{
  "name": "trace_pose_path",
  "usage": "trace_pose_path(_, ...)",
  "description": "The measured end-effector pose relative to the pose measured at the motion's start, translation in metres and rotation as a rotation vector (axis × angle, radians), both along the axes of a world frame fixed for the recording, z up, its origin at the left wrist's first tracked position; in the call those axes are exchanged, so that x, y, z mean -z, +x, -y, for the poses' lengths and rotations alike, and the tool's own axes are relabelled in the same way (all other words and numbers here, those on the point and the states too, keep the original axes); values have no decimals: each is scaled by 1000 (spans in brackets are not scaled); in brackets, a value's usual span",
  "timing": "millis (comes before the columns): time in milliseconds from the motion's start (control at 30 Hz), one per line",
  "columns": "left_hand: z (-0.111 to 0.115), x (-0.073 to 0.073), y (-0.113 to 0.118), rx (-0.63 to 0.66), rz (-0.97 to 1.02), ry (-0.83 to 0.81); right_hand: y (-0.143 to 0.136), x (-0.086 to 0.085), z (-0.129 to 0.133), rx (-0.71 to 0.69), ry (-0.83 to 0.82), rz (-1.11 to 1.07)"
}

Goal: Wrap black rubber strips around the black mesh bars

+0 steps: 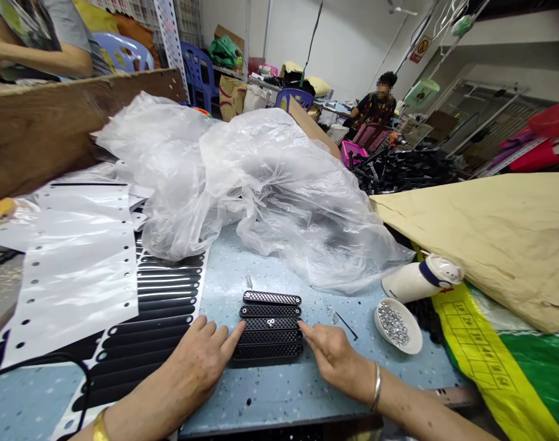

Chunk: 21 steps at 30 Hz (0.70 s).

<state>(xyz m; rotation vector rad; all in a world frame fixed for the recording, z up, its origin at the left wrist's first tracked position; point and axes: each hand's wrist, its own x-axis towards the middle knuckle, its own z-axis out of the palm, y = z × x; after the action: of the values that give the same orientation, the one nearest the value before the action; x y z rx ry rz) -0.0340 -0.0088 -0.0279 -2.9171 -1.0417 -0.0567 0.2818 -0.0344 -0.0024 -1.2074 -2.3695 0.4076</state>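
Note:
Several black textured strips with rounded ends lie in a stacked row on the blue speckled table. Two of them show a small silver fitting at each end. A few small silver round pieces rest on the middle strip. My left hand has its index finger stretched out to that strip's left end, the other fingers loosely bent. At the right end, my right hand points its index finger onto the strip, its other fingers partly folded underneath. Neither hand grasps anything visible.
A white bowl of small silver pieces sits right, beside a lying white bottle. A thin black rod lies nearby. Crumpled clear plastic covers the back. White sheets and black die-cut strips are left. Two people sit farther off.

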Motion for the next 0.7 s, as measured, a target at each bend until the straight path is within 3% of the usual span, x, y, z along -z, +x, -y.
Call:
trace_pose_path(100, 0, -2, -1, -1, 13, -16, 1, 0, -4, 78, -137, -134)
trace_pose_path(300, -1, 3, -5, 4, 34, -22, 4, -6, -7, -104, 164, 136)
trace_pose_path(533, 2, -2, -2, -19, 13, -24, 15, -8, -22, -81, -84, -99)
trace_pose_path(700, 3, -6, 1, -24, -39, -52, 13, -8, -18, -156, 146, 20)
